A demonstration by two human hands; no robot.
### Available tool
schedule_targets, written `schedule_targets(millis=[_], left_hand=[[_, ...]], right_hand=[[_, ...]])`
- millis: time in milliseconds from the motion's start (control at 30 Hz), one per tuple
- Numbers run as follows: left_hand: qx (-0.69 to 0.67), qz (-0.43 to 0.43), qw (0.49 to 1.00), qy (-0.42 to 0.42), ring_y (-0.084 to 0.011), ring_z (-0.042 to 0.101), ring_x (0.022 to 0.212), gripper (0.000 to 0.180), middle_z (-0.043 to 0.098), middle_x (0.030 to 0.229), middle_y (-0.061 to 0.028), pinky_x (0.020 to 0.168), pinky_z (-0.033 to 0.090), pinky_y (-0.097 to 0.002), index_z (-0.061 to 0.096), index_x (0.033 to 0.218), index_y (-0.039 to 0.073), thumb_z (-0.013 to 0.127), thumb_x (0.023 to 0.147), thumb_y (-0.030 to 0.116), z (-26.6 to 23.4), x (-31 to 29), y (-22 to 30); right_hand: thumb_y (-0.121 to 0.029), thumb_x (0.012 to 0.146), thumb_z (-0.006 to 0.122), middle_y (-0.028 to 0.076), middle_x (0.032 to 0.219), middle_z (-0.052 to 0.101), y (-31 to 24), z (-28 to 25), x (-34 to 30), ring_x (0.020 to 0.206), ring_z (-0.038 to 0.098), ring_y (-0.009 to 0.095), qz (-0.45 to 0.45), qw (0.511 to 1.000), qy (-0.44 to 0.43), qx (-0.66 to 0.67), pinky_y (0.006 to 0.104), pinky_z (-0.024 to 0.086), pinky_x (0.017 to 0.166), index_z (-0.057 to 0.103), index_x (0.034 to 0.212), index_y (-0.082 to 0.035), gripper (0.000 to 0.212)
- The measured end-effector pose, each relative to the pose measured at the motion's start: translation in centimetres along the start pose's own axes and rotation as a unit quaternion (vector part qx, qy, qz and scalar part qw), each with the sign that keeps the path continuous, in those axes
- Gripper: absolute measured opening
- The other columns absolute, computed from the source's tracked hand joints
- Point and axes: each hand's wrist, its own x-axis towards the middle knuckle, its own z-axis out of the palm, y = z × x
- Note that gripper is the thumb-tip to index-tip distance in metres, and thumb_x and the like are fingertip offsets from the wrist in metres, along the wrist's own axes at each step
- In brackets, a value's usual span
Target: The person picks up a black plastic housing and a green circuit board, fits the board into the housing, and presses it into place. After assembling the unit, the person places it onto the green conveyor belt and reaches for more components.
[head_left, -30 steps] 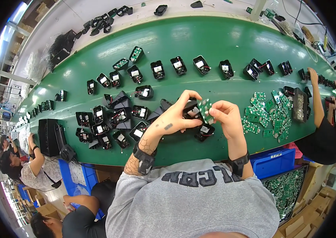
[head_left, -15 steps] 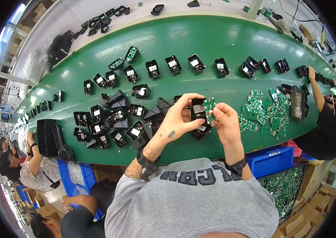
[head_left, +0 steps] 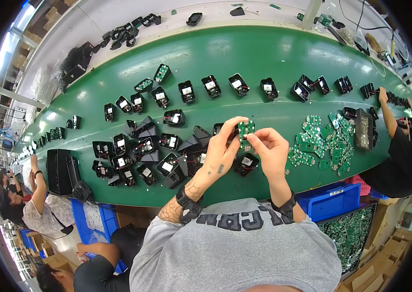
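A green circuit board (head_left: 246,128) lies over the mouth of a small black plastic casing, which it and my fingers almost wholly cover. My left hand (head_left: 221,155) is closed round the casing from the left side. With thumb and fingertips together, my right hand (head_left: 270,150) grips the board's near end. Just below, a black casing (head_left: 247,164) with a white part inside rests on the green table. To the right of my right hand spreads a heap of loose circuit boards (head_left: 308,146).
Open black casings (head_left: 186,91) stand in a row across the green table (head_left: 206,53). More casings (head_left: 146,146) crowd together at left. A black box of small parts (head_left: 363,129) stands beyond the boards, near a co-worker's arm (head_left: 387,112). Blue bins (head_left: 330,200) sit below the near edge.
The circuit board has moved left from beside the casing onto its mouth. My right hand has come in closer to my left, and the casing's inside is now covered.
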Motion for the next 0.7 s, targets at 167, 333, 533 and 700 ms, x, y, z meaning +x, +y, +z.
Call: schedule_targets(millis=[167, 333, 533, 700], left_hand=[[-0.172, -0.053, 0.983, -0.034, -0.0102, 0.056, 0.084, 0.047, 0.056, 0.111, -0.0076, 0.053, 0.046, -0.0213, 0.036, 0.138, 0.011, 0.047, 0.093, 0.006, 0.2, -0.1, 0.1], [-0.117, 0.017, 0.992, -0.051, -0.0114, 0.055, 0.078, 0.054, 0.054, 0.109, -0.0082, 0.057, 0.047, -0.0223, 0.027, 0.145, 0.012, 0.047, 0.095, 0.010, 0.8, -0.4, 0.0], [-0.140, -0.020, 0.988, -0.068, -0.0096, 0.050, 0.072, 0.056, 0.052, 0.106, -0.0062, 0.064, 0.045, -0.0242, 0.024, 0.148, 0.013, 0.045, 0.097, 0.006, 1.0, -0.8, 0.2], [-0.096, -0.016, 0.992, -0.079, -0.0071, 0.046, 0.068, 0.053, 0.049, 0.091, -0.0016, 0.062, 0.041, -0.0215, 0.028, 0.145, 0.015, 0.046, 0.097, 0.005, 1.6, -0.4, 0.0]], right_hand=[[-0.007, 0.085, 0.071, 0.003, 0.074, 0.066, -0.6, -0.7, 0.2, 0.060, 0.059, 0.005, 0.017, 0.999, -0.035, -0.038, 0.0177, 0.042, 0.052, 0.063, 0.085, 0.000, 0.011], [-0.007, 0.083, 0.072, 0.004, 0.071, 0.064, -1.7, -0.9, 0.4, 0.058, 0.060, 0.007, 0.021, 0.995, -0.037, -0.094, 0.0197, 0.045, 0.052, 0.060, 0.088, 0.000, 0.016], [-0.003, 0.081, 0.071, 0.005, 0.084, 0.065, -2.1, -2.6, 1.5, 0.075, 0.062, 0.009, 0.017, 0.963, -0.104, -0.248, 0.0232, 0.049, 0.066, 0.057, 0.100, 0.001, 0.023], [0.000, 0.084, 0.066, 0.008, 0.117, 0.061, -0.7, -2.4, 1.8, 0.105, 0.058, 0.013, -0.004, 0.987, -0.161, 0.021, 0.0278, 0.046, 0.092, 0.056, 0.125, 0.003, 0.042]])
